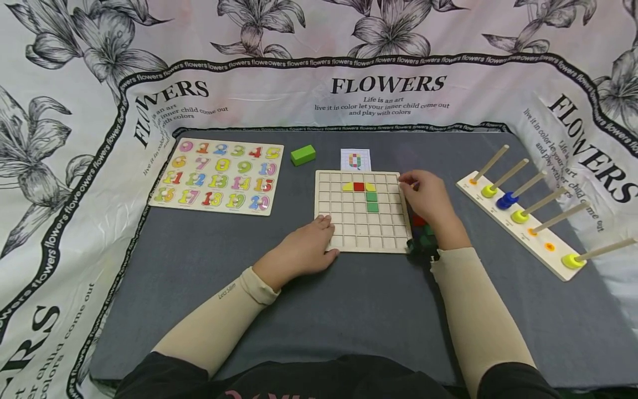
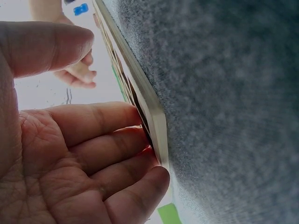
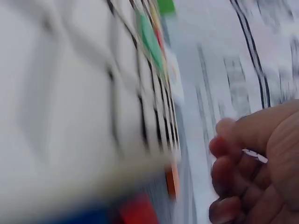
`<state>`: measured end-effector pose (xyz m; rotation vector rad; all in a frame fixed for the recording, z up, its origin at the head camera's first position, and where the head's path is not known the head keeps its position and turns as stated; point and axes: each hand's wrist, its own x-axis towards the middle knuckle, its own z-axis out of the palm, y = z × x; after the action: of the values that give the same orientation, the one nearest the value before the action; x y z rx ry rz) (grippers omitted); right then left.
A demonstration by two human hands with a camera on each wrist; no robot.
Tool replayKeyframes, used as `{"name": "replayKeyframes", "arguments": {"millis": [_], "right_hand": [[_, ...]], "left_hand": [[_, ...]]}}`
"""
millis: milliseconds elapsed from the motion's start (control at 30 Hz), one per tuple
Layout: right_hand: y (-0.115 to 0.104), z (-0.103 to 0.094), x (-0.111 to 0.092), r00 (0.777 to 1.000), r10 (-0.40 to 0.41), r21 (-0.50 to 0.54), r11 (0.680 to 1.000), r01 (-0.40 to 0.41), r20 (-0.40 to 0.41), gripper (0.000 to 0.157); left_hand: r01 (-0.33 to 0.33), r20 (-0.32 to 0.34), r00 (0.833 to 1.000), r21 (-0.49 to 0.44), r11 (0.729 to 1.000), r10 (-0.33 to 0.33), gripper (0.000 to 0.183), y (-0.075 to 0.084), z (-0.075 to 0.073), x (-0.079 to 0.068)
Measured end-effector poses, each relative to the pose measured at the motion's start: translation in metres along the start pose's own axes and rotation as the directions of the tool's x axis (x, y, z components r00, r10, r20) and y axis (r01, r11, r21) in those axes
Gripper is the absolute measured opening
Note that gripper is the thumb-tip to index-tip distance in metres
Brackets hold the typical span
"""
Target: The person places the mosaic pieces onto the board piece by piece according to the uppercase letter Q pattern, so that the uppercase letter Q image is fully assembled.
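A pale wooden grid board [image 1: 369, 233] lies on the grey table. Near its top sit a red square [image 1: 359, 187] between two yellow pieces and two green squares [image 1: 372, 202] below to the right. My left hand [image 1: 304, 249] rests at the board's lower left edge; in the left wrist view its fingers [image 2: 98, 121] touch the side and the thumb stands apart. By the top right corner is my right hand [image 1: 426, 197], its fingers loosely bent and no piece showing between them in the right wrist view. Dark green and red blocks [image 1: 426, 242] lie under the right wrist, partly hidden.
A small pattern card [image 1: 355, 159] touches the board's far edge. Left of it lies a green block [image 1: 303, 155]. The number puzzle [image 1: 214, 174] is at the far left. On the right stands a peg stand [image 1: 528, 230] with slanting wooden pegs and coloured rings.
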<state>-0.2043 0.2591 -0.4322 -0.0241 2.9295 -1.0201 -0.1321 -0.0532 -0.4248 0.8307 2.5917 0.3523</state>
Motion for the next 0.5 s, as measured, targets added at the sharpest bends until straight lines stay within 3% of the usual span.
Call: {"name": "replayKeyframes", "arguments": {"millis": [133, 267, 500], "right_hand": [[0.027, -0.014, 0.013, 0.995, 0.081, -0.062, 0.995, -0.078, 0.050, 0.041], [0.040, -0.017, 0.019, 0.989, 0.070, -0.086, 0.995, -0.060, 0.128, 0.048], [0.041, -0.014, 0.019, 0.993, 0.064, -0.084, 0.995, -0.056, 0.100, 0.040]], "left_hand": [[0.006, 0.004, 1.000, 0.004, 1.000, -0.006, 0.068, 0.000, 0.001, 0.000], [-0.002, 0.000, 1.000, 0.005, 1.000, 0.002, 0.067, 0.000, 0.002, 0.000], [-0.007, -0.002, 1.000, 0.000, 1.000, 0.007, 0.067, 0.000, 0.001, 0.000]]}}
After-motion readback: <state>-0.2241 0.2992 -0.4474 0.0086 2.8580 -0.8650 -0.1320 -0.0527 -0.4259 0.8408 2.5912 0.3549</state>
